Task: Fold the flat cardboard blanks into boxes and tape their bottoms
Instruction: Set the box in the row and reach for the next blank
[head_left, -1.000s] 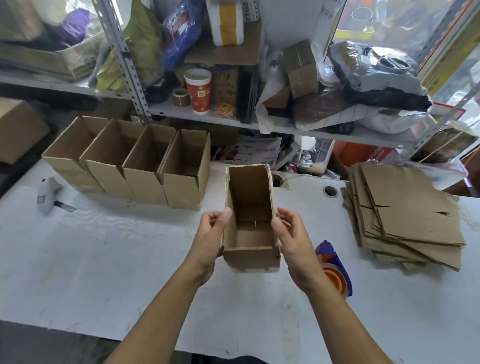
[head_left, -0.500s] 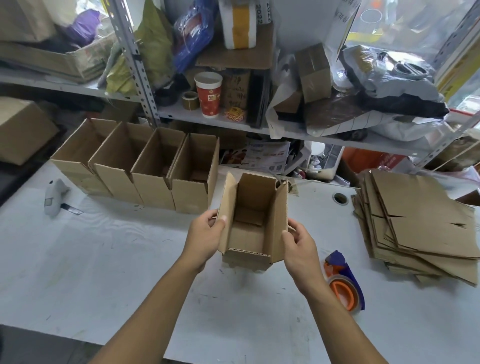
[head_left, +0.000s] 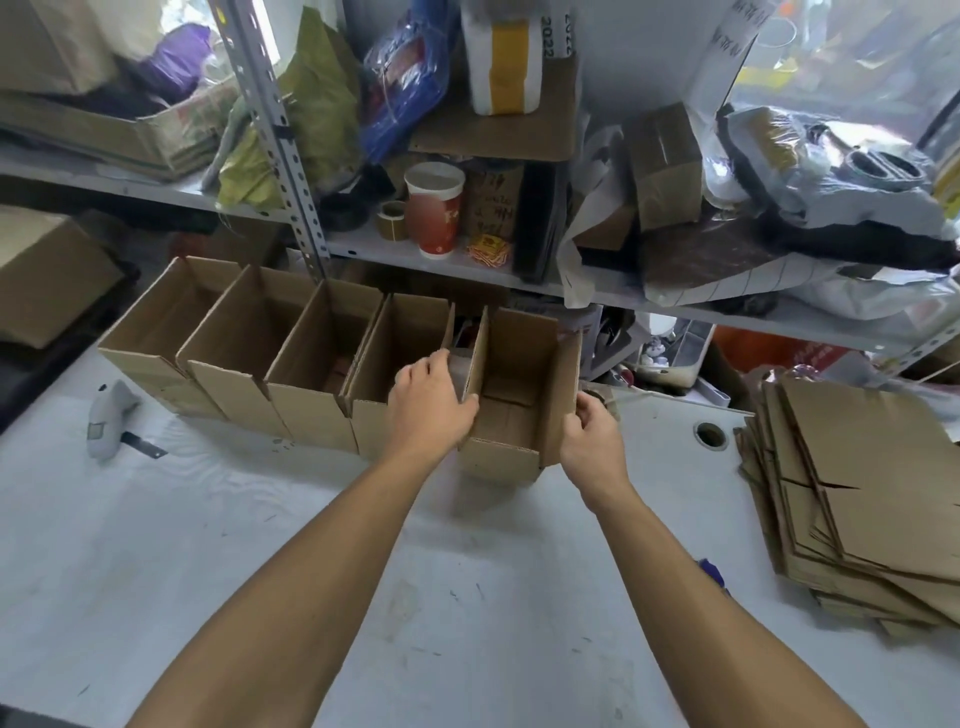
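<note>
near: bare table (head_left: 208, 571). middle: left hand (head_left: 428, 402) and right hand (head_left: 592, 441) clasp the side walls of the new box (head_left: 519, 384), which sits at the right end of the finished row (head_left: 270, 358). risk: a skewed push could catch the neighbour's upright flap and knock the row askew. far: flat blanks (head_left: 857, 493) await.

four open boxes (head_left: 270, 364) stand in a row at the far side of the table (head_left: 208, 545). the box i hold (head_left: 511, 410) sits at the right end of that row, with my left hand (head_left: 431, 405) on its left wall and my right hand (head_left: 592, 441) on its right wall. the pile of flat blanks (head_left: 857, 493) lies far off to the right. a shelf (head_left: 467, 265) is behind the row.
</note>
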